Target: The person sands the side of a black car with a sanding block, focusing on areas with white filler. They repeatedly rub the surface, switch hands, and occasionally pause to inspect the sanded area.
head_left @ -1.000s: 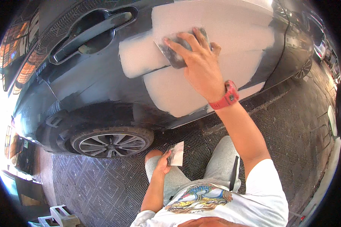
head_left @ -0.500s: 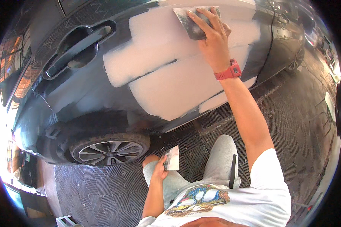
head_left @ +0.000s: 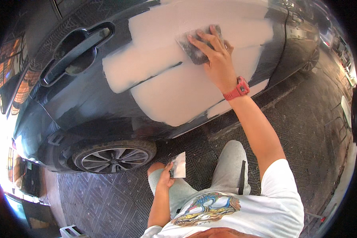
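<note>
My right hand holds a thin, dark grey putty spreader flat against the side of a dark car, its fingers spread across the back of the plate. Beneath it lies a large pale pinkish patch of filler, broken by a dark crease line. Low over my left knee, my left hand grips a second thin square plate by its edge. That plate looks pale on its outer part and grey near the thumb.
Left of the patch is the car's door handle. A wheel with silver spokes stands below, over dark ribbed floor mats. A pale grey plastic piece shows at the lower left edge. My bent knees are close to the car.
My right hand and its putty spreader have moved down and slightly left across the filler. My left hand has stayed almost where it was, still holding its plate.
</note>
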`<act>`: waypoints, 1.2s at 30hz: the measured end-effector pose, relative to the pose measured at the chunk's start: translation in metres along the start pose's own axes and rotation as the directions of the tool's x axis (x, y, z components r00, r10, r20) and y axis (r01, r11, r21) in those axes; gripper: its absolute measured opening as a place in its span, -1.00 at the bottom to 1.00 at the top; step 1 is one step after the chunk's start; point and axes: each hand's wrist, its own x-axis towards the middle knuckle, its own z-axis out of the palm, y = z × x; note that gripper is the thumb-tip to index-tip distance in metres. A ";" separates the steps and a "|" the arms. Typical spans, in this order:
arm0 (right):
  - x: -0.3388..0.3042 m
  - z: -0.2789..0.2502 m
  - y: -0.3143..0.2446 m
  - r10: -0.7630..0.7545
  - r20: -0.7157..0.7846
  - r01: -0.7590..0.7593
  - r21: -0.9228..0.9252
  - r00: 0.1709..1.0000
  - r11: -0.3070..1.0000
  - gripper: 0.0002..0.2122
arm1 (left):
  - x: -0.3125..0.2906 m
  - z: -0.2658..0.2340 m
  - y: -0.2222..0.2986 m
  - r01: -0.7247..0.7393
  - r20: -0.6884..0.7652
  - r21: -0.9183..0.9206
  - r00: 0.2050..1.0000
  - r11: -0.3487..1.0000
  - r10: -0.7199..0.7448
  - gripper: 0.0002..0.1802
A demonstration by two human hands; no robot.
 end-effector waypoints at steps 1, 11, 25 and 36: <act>-0.002 -0.011 -0.003 -0.006 0.058 0.006 0.003 0.998 1.000 -0.22 | 0.001 -0.002 0.001 -0.010 0.011 0.007 1.000 1.000 0.010 -0.56; 0.053 -0.040 0.003 0.006 -0.200 0.006 0.060 0.980 0.998 -0.27 | 0.001 0.004 -0.007 -0.031 0.022 0.002 0.999 1.000 0.031 -0.55; 0.008 -0.031 -0.025 -0.022 0.165 0.028 -0.032 0.986 0.999 -0.29 | 0.004 -0.002 -0.008 -0.007 0.058 -0.030 0.998 1.000 0.008 -0.54; 0.057 -0.053 -0.008 0.019 -0.172 -0.022 -0.017 0.985 1.000 -0.38 | -0.003 0.010 -0.009 -0.034 0.039 0.020 0.999 0.999 0.034 -0.57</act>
